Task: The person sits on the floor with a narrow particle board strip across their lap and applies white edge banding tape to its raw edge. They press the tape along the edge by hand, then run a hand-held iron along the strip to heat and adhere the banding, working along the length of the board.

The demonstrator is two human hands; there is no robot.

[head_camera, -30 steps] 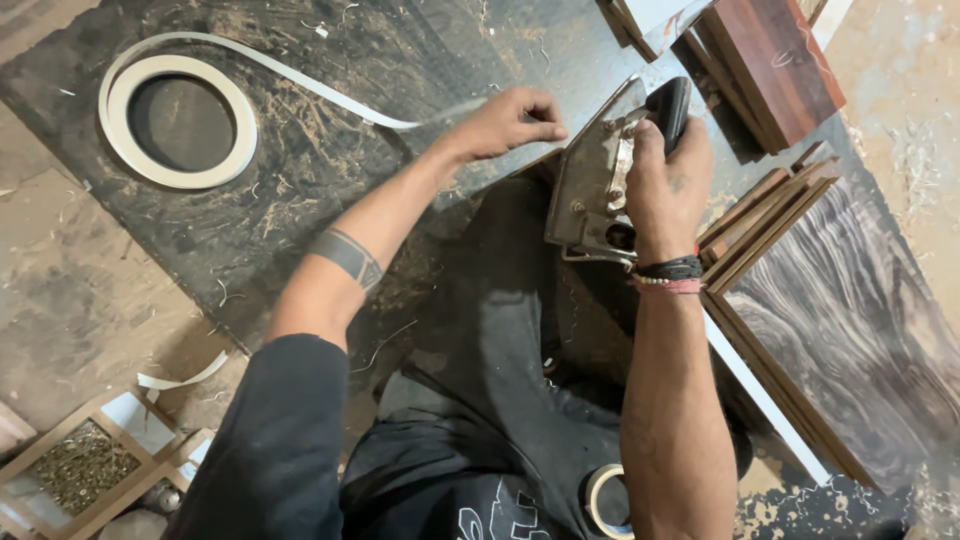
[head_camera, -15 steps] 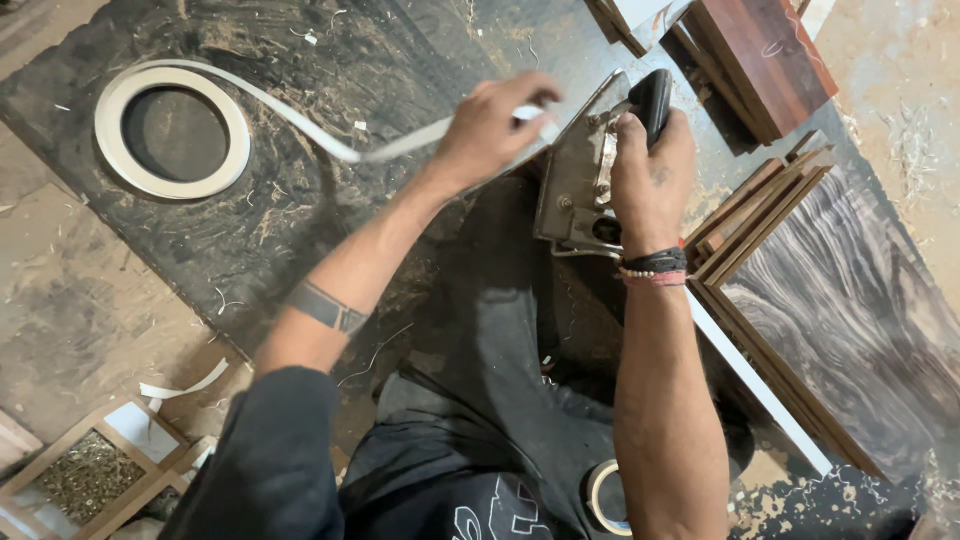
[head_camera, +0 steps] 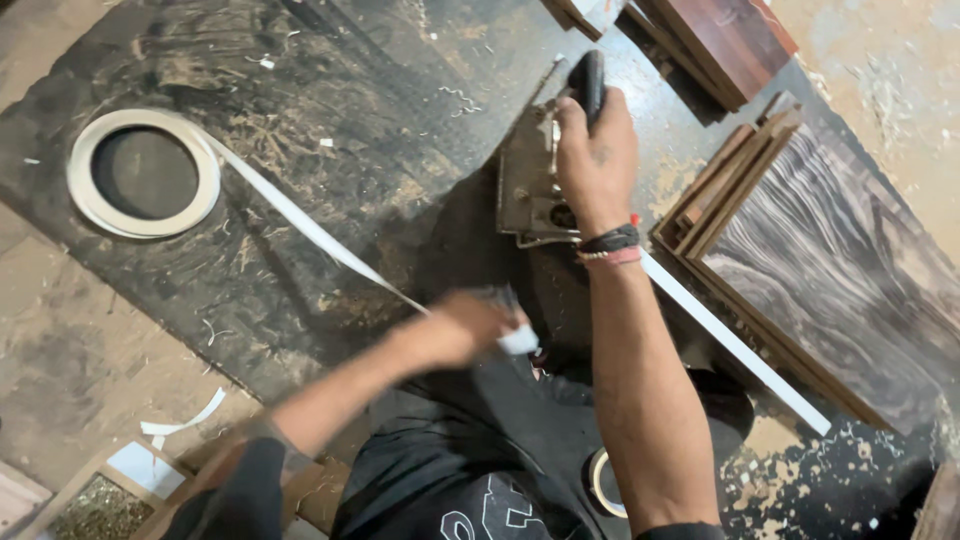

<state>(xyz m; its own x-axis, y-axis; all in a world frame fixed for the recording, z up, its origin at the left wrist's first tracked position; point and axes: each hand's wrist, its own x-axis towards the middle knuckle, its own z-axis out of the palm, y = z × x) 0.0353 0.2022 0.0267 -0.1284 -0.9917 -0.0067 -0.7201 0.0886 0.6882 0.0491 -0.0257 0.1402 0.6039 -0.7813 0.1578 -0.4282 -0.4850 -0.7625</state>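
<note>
**Strip drawn back toward the body**

The left hand (head_camera: 470, 328), blurred, has swung from beside the tool down toward the lap, pinching the pale flat edging strip (head_camera: 300, 225), now taut from the cream-coloured coil (head_camera: 143, 172). The right hand (head_camera: 598, 160) stays clenched on the black-handled metal iron-like tool (head_camera: 535, 180) on the board edge. Stacked dark wood-grain panels (head_camera: 830, 260) crowd the right; shavings litter the black worktop (head_camera: 330, 90).

The left hand (head_camera: 470, 325) is smeared by motion blur, so its fingers' hold on the white edge-banding strip (head_camera: 300, 225) cannot be made out. The right hand (head_camera: 597, 150) covers much of the metal tool (head_camera: 525, 185). The dark wood-grain panel (head_camera: 850, 270) runs off the right edge.
</note>
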